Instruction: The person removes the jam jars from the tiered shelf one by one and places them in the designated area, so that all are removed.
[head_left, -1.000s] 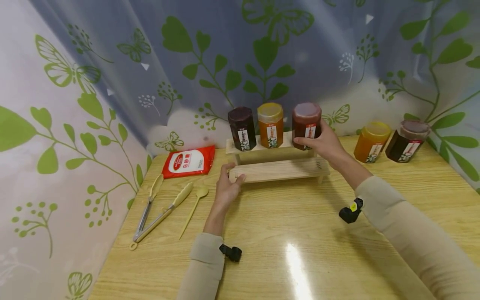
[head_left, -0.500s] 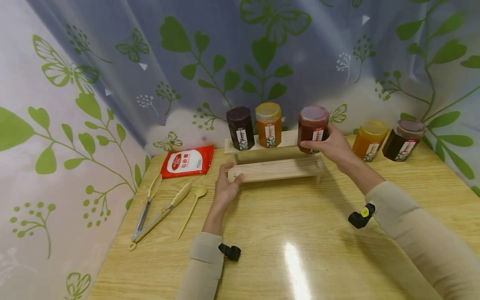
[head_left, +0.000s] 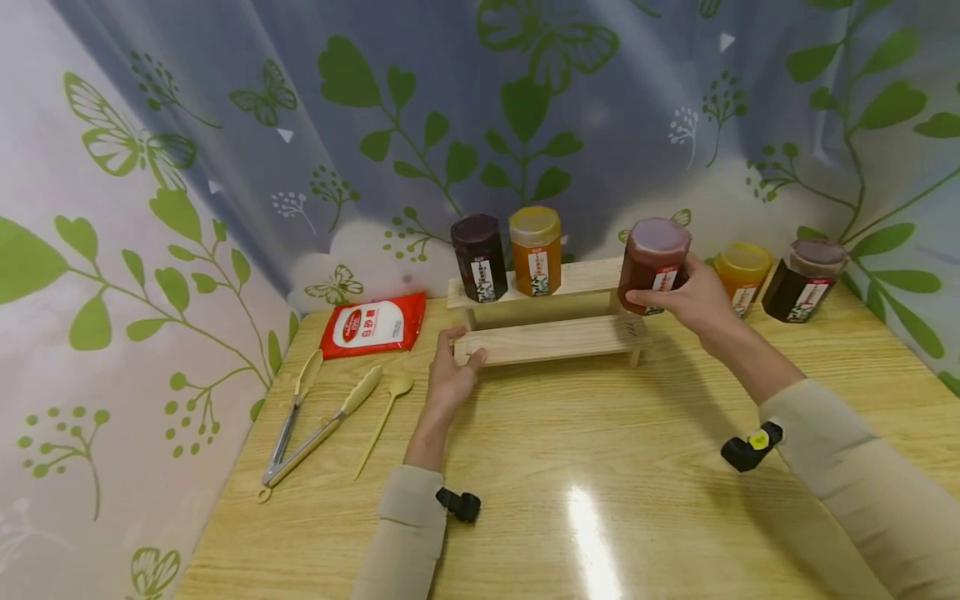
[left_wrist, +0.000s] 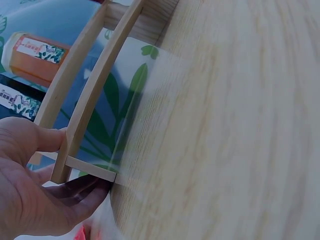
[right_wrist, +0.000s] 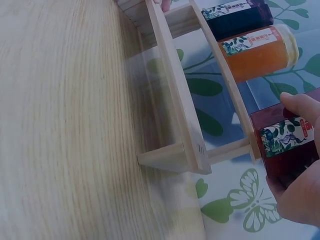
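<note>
My right hand (head_left: 703,302) grips a dark red jar (head_left: 651,262) with a pale lid and a white label, thumb across its front. The jar overlaps the right end of the upper shelf of a two-step wooden rack (head_left: 555,340); in the right wrist view the jar (right_wrist: 280,145) is right by that shelf's end. With my left hand (head_left: 452,379) I hold the left end of the lower step, thumb on top; the left wrist view shows fingers around the rack's end. A dark purple jar (head_left: 480,262) and an orange jar (head_left: 536,254) stand upright on the upper shelf.
To the right on the table stand a yellow-orange jar (head_left: 742,267), partly behind my right hand, and a dark jar (head_left: 802,283). A red and white packet (head_left: 372,325), tongs (head_left: 315,442) and a yellow spoon (head_left: 384,423) lie at left. A patterned curtain (head_left: 420,167) hangs behind.
My right hand has carried the red jar rightward along the upper shelf, from beside the orange jar to the rack's right end. The left hand keeps its hold on the rack.
</note>
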